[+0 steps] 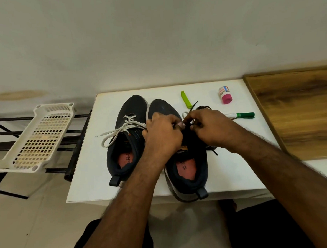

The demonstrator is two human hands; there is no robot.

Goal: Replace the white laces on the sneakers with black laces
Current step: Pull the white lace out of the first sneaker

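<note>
Two dark sneakers stand side by side on a white table, toes pointing away from me. The left sneaker carries a white lace tied in a loose bow. Over the lacing area of the right sneaker, both hands work close together. My left hand has its fingers curled at the eyelets, and what they hold is hidden. My right hand pinches a black lace whose ends trail toward the far right. A bit of white lace loops out between the hands.
Behind the shoes lie a green clip, a small bottle with a pink cap and a green marker. A wooden board adjoins the table on the right. A white plastic rack rests on a dark frame at left.
</note>
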